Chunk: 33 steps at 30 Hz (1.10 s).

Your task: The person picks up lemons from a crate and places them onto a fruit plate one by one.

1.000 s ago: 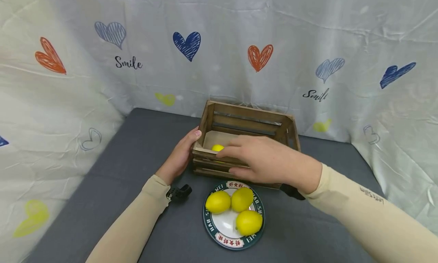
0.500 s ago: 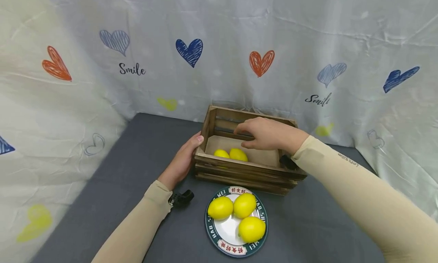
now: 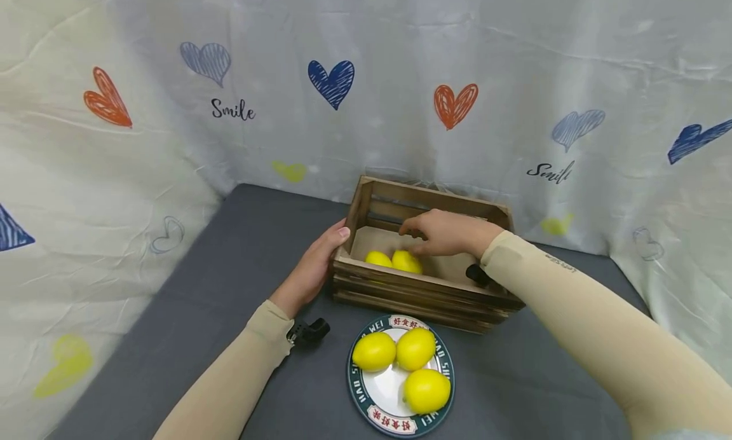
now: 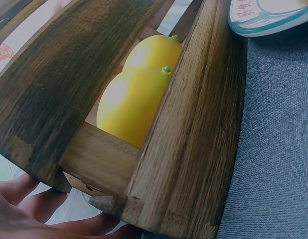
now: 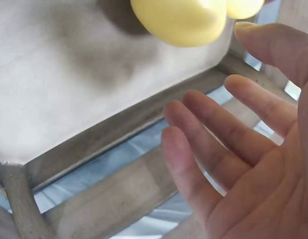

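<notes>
A slatted wooden crate [image 3: 412, 292] stands on the table, and two yellow lemons lie inside toward its left front. My left hand [image 3: 312, 262] grips the crate's left end, thumb on the rim; in the left wrist view its fingers [image 4: 94, 225] curl at the end slats. Inside the crate, my right hand [image 3: 448, 231] hovers just over the right-hand lemon [image 3: 406, 262] with fingers apart and nothing held. In the right wrist view the thumb [image 5: 273, 47] is close to the lemons; whether it touches one, I cannot tell. The other lemon [image 3: 378, 259] sits beside it.
In front of the crate is a round plate [image 3: 374, 414] with a dark green patterned rim, carrying three lemons [image 3: 427, 391]. Grey cloth [image 3: 246, 249] covers the table. A white curtain [image 3: 394, 122] printed with hearts hangs close behind the crate.
My right hand has gone from above the crate's front side back and down into the crate. A second lemon there has come into view. My left hand stays on the crate's end.
</notes>
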### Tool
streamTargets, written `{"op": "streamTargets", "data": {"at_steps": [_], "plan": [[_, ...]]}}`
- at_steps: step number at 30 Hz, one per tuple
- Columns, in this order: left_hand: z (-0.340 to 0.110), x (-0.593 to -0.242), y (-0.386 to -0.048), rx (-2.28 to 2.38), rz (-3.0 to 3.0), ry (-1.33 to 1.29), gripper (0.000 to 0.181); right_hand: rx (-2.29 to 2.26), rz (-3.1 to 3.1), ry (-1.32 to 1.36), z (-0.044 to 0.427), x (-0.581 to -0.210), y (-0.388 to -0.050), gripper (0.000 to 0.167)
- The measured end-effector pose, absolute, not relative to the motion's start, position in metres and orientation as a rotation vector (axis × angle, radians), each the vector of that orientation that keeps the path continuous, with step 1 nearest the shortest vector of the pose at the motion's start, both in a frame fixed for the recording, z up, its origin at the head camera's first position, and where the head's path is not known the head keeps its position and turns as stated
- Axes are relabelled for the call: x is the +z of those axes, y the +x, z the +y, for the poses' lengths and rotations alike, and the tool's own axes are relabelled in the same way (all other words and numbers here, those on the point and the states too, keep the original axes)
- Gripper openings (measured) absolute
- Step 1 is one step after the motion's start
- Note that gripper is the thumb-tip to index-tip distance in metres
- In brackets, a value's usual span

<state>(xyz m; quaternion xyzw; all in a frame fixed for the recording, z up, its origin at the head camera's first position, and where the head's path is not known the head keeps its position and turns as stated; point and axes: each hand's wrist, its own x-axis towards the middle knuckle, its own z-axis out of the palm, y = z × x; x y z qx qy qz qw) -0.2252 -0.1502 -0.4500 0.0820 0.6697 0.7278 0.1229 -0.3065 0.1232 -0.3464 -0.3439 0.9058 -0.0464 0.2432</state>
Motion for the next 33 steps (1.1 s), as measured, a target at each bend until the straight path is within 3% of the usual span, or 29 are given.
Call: {"op": "streamTargets", "data": {"at_steps": [9, 33], "plan": [[-0.150, -0.453, -0.224, 2.111, 1.948, 0.251, 0.079, -0.070, 2.348, -0.878, 0.112, -0.362, -0.309, 0.057], [-0.149, -0.449, -0.225, 2.125, 1.966, 0.213, 0.080, -0.063, 2.288, -0.931, 0.102, -0.372, -0.311, 0.054]]}}
